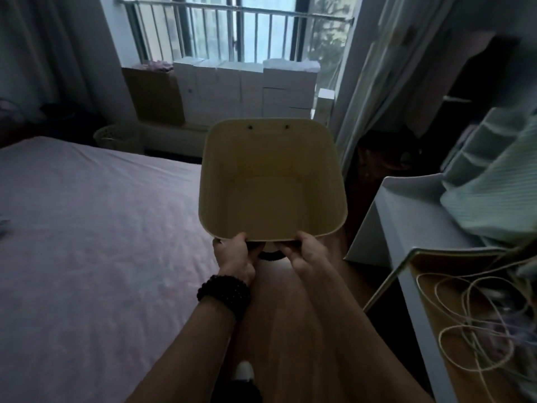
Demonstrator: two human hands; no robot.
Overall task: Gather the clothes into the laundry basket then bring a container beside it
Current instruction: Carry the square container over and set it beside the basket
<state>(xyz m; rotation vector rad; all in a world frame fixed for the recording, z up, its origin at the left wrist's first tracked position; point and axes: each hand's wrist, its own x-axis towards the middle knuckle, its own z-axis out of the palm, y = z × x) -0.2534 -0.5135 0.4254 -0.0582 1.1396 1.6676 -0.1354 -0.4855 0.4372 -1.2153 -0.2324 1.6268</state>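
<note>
A pale yellow container (271,181) with rounded corners is held in the air in front of me, its open, empty inside facing the camera. My left hand (235,253) grips its near rim on the left, a dark bead bracelet on that wrist. My right hand (306,251) grips the near rim on the right. A dark handle hangs below the rim between my hands. A light mesh laundry basket (116,138) stands on the floor past the far corner of the bed. Light green striped clothes (494,181) lie piled at the right.
A bed with a pink sheet (96,242) fills the left. A white table (406,216) with an open box of cords (470,315) stands on the right. White boxes (247,88) and a cardboard box (154,94) line the window. Wooden floor runs between bed and table.
</note>
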